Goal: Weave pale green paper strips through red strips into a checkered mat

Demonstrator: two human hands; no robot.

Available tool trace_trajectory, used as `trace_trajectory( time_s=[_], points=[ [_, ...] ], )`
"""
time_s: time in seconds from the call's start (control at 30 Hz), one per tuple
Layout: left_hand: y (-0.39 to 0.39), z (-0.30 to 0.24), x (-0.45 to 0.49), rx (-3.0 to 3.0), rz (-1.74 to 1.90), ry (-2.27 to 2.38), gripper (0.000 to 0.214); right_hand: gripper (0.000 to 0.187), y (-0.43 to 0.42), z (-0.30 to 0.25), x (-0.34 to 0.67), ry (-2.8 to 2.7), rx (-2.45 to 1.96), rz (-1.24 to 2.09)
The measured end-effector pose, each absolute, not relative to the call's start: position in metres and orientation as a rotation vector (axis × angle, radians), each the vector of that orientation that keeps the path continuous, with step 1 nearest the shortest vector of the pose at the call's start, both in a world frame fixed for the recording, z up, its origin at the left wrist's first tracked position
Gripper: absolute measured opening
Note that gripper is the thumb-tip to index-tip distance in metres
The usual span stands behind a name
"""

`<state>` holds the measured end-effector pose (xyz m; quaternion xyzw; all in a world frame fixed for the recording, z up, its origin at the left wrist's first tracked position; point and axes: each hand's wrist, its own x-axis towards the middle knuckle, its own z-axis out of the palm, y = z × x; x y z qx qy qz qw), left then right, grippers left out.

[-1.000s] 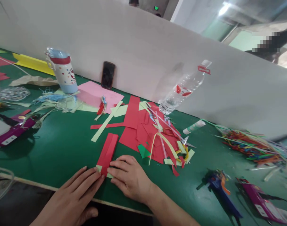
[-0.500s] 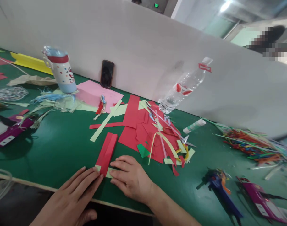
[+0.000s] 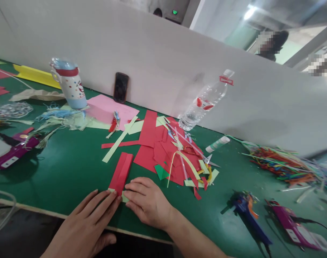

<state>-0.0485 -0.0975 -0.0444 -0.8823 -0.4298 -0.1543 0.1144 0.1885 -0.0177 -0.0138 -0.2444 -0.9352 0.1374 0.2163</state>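
A folded strip of red paper (image 3: 122, 170) lies on the green table near its front edge. A pale green paper strip (image 3: 124, 197) crosses its near end, mostly covered by my fingers. My left hand (image 3: 92, 218) lies flat with fingers stretched out, their tips pressing on the near end of the red paper and the pale strip. My right hand (image 3: 147, 200) rests just to the right, fingers loosely extended, tips touching the pale strip's right end. Neither hand is wrapped round anything.
Red paper sheets (image 3: 144, 157), pale offcuts and scissors (image 3: 210, 162) lie beyond my right hand. A glue stick (image 3: 217, 144), water bottle (image 3: 203, 104), phone (image 3: 120, 87) and flask (image 3: 72, 86) stand or lie farther back. A blue glue gun (image 3: 250, 218) sits at right.
My left fingers have slid slightly right over the near end of the red paper, covering more of it. My right hand stays almost in place. The camera view has shifted a little.
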Motion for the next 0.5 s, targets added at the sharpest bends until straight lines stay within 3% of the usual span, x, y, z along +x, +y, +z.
trace_trajectory(
  time_s=[0.27, 0.5],
  points=[
    [-0.099, -0.053, -0.047, -2.576, -0.48, -1.266, 0.056, 0.063, -0.033, 0.003, 0.167, -2.881, -0.717, 0.46],
    [-0.099, -0.05, -0.044, -2.524, -0.544, -1.282, 0.057, 0.057, -0.006, 0.002, 0.17, -2.939, -0.845, 0.444]
  ],
)
